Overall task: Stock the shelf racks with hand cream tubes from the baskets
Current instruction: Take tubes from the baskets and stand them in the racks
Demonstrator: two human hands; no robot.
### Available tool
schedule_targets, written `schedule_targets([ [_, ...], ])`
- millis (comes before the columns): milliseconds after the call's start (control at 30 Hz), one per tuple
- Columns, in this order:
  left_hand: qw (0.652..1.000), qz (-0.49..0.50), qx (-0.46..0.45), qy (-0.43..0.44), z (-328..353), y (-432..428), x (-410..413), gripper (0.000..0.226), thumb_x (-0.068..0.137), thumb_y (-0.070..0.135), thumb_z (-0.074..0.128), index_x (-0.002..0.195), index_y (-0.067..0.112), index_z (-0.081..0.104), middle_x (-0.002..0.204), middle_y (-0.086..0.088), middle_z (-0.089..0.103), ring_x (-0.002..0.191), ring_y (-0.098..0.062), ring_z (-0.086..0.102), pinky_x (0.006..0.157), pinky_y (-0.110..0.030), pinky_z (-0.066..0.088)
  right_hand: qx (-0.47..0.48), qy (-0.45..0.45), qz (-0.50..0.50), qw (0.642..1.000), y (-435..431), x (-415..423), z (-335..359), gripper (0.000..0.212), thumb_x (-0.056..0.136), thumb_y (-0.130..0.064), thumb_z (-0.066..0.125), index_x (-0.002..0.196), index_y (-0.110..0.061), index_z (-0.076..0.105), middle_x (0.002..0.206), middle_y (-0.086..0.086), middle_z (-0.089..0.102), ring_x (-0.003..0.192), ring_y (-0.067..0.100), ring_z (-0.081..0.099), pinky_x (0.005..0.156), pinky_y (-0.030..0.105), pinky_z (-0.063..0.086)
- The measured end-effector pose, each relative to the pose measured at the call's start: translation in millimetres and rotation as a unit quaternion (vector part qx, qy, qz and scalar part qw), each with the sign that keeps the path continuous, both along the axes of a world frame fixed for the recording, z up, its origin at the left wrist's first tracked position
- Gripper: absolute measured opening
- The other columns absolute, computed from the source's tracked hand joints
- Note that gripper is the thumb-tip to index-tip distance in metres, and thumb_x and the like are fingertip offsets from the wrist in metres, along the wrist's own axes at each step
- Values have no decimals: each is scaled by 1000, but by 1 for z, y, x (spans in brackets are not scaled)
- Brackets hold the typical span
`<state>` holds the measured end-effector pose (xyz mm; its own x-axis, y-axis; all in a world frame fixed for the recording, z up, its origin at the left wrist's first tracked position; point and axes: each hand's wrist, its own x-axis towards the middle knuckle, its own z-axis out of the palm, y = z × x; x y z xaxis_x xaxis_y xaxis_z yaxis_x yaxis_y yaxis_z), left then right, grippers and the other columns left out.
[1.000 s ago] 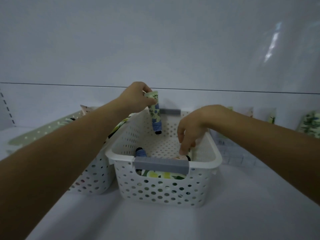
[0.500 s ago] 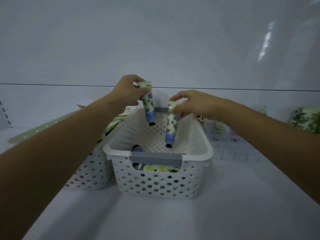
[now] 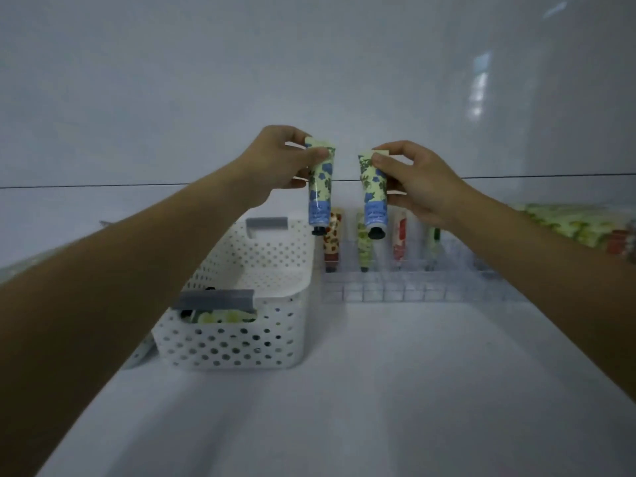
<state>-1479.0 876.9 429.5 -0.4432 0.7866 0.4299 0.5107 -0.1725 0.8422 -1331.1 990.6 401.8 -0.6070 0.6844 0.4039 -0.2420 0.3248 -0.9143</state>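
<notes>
My left hand (image 3: pixel 275 160) pinches the crimped top of a blue-flowered hand cream tube (image 3: pixel 320 194), which hangs cap down. My right hand (image 3: pixel 416 180) holds a second blue-flowered tube (image 3: pixel 373 197) the same way, close beside the first. Both tubes hang above the clear shelf rack (image 3: pixel 413 287), just right of the white perforated basket (image 3: pixel 241 339). Several tubes (image 3: pixel 363 249) stand cap down in the rack's back row. More tubes (image 3: pixel 220 316) lie at the near end of the basket.
Another basket's corner (image 3: pixel 137 356) shows at the left behind my arm. A pile of green-patterned tubes (image 3: pixel 578 225) lies at the far right. The white shelf surface (image 3: pixel 378 390) stretches toward me, with the white back wall behind.
My right hand took a tube out of the basket and lifted it. Both hands rose and moved right with their tubes, from over the basket to over the rack.
</notes>
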Motion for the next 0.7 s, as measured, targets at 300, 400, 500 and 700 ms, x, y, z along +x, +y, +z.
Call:
schedule_targets([
  [300,998,-54,17,-13,-4,62,109,10,88,17,62,87,14,52,76,-4,63,63,-13,58,74,-31,49,31,-6,-70,997,43,119,6,6,94,-16,53,92,-21,54,80,2,59,64,10,55,52,17,49],
  [400,997,-73,23,-26,-10,82,145,9,89,17,61,91,14,53,77,-4,63,65,-14,58,75,-31,49,29,-2,-100,995,62,161,3,9,94,-15,53,88,-23,54,80,2,57,65,12,54,51,17,47],
  [500,995,-83,27,-47,-19,101,180,9,90,17,59,95,14,52,74,-3,62,62,-13,56,69,-27,48,25,0,-126,992,80,199,-5,12,93,-16,54,85,-24,55,84,3,58,70,16,56,53,19,49],
  [700,989,-85,46,-111,-49,133,230,7,92,14,55,99,12,53,69,-2,56,40,1,52,45,-13,45,10,11,-172,985,110,254,-31,11,91,-18,57,85,-27,59,96,6,61,74,15,60,61,24,51],
])
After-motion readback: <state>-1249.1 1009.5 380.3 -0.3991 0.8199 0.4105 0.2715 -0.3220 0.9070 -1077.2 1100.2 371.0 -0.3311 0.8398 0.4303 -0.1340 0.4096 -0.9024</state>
